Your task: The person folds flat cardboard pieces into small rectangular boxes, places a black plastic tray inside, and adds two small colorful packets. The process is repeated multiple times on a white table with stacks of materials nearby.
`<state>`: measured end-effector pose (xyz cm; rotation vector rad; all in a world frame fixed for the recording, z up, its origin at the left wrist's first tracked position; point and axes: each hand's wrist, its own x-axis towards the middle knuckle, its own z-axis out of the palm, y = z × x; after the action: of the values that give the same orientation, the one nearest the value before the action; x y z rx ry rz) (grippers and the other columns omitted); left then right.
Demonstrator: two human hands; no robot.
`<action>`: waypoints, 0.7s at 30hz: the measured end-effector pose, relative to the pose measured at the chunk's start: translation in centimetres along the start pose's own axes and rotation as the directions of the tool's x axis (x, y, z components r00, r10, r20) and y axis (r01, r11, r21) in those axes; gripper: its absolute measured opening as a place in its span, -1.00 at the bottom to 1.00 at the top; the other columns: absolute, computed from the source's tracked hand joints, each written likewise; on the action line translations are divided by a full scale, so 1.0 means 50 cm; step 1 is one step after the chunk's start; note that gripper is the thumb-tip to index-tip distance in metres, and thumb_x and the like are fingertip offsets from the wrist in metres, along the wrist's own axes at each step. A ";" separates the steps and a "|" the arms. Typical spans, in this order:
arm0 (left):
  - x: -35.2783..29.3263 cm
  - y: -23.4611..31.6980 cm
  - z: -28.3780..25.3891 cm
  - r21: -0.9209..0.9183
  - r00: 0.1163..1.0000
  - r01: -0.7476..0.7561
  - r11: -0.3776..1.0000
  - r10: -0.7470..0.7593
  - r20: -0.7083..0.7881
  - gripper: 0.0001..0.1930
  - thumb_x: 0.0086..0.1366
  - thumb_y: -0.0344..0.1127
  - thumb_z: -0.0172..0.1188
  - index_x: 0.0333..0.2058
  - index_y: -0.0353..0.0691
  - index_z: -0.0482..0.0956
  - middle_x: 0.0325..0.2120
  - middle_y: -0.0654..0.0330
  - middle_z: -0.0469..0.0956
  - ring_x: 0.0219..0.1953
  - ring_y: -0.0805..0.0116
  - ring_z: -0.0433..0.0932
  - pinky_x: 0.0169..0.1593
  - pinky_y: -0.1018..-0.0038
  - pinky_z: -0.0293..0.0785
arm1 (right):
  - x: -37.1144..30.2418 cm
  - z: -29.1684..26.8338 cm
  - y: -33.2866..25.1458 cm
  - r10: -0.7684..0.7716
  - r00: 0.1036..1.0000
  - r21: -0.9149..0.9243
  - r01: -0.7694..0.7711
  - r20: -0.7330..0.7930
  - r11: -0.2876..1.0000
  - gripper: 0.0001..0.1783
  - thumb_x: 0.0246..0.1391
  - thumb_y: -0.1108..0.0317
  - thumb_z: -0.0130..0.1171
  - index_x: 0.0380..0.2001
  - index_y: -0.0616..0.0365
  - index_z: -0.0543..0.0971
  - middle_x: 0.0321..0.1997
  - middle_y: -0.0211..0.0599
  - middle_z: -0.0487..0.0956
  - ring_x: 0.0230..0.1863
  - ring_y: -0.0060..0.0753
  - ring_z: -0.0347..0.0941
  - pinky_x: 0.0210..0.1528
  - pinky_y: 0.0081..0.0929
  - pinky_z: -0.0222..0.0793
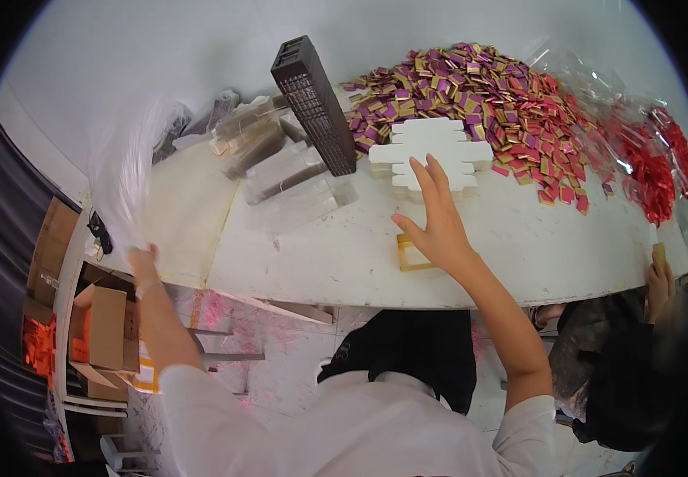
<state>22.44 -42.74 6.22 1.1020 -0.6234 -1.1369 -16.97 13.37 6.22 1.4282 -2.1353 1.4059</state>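
Sheaf of clear plastic film (117,171), blurred at the left end of the worktop (304,262), pinched low in the closed fingers of the left hand (142,258). With so little gripped, could well fan apart or slip. On the right hand (438,219), fingers spread wide, apparently around nothing, near white cartons (431,143) and a yellow frame (402,250); contact unclear. Cartons perhaps nudged askew by a careless sweep. Beyond, tall dark stack (312,103): likely to topple if snagged by film. Loose pile of wrapped squares (455,95): prone to slide if bumped.
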 end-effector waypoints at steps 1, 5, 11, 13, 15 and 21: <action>-0.005 -0.063 -0.022 -0.125 0.985 0.170 0.977 -0.170 0.007 -0.63 0.27 -0.08 -0.01 -0.04 -0.14 0.37 -0.24 0.17 0.50 -0.18 0.23 0.44 -0.36 0.31 0.51 | 0.014 0.009 0.000 -0.020 1.000 0.027 0.021 -0.015 0.999 -0.09 -0.02 0.25 0.32 0.35 -0.04 0.06 0.38 0.21 -0.04 0.35 0.25 0.04 0.19 -0.13 0.26; -0.128 -0.226 0.042 -0.094 0.929 0.166 0.982 -0.124 0.350 -0.58 0.31 -0.13 0.02 0.08 -0.16 0.26 -0.14 0.10 0.44 -0.23 0.29 0.47 -0.25 0.48 0.47 | 0.117 0.044 -0.028 -0.089 0.990 0.024 0.092 -0.106 0.996 -0.03 -0.09 0.12 0.37 0.33 -0.01 0.08 0.35 0.22 0.03 0.32 0.24 0.10 0.17 -0.12 0.28; -0.602 -0.214 0.308 0.113 0.212 -0.431 0.895 -0.021 0.977 -0.10 0.11 -0.10 0.33 0.34 -0.05 -0.01 0.27 -0.04 0.12 0.23 0.13 0.23 0.21 0.20 0.22 | 0.391 0.162 -0.106 -0.227 0.837 -0.312 0.071 -0.497 0.947 -0.17 -0.10 -0.12 0.27 0.14 0.13 0.30 0.17 0.16 0.27 0.10 0.14 0.34 0.05 -0.11 0.36; -0.655 -0.235 0.372 0.048 0.050 -0.556 0.830 -0.024 0.998 0.08 -0.01 -0.03 0.43 0.35 -0.12 -0.10 0.30 -0.08 0.03 0.31 0.05 0.11 0.28 0.11 0.08 | 0.479 0.202 -0.124 -0.314 0.738 -0.470 -0.006 -0.598 0.882 -0.43 0.10 -0.02 0.14 0.00 0.22 0.43 0.05 0.02 0.42 0.04 -0.04 0.39 0.03 -0.19 0.36; -0.675 -0.281 0.414 -0.004 -0.010 -0.575 0.818 -0.002 1.000 0.19 -0.07 -0.08 0.49 0.34 -0.32 -0.21 0.30 -0.13 0.01 0.33 0.04 0.04 0.35 0.27 0.00 | 0.504 0.176 -0.132 -0.322 0.885 -0.543 0.097 -0.337 0.834 -0.37 0.11 -0.07 0.14 0.07 0.21 0.40 0.16 0.01 0.36 0.14 0.02 0.32 0.08 -0.19 0.33; -0.723 -0.352 0.389 0.085 0.105 -0.457 0.885 -0.041 0.994 0.08 0.02 -0.18 0.43 0.33 -0.30 -0.18 0.23 -0.10 0.13 0.27 0.05 0.17 0.31 0.25 0.09 | 0.547 0.065 -0.054 0.006 0.984 -0.365 0.061 0.180 0.929 -0.20 -0.10 -0.15 0.25 0.12 0.13 0.38 0.11 0.10 0.39 0.13 0.00 0.35 0.06 -0.18 0.34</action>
<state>-13.50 -16.60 1.89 0.2897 -2.1373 -1.4274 -27.68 -5.89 22.99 1.4670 -2.3194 0.8274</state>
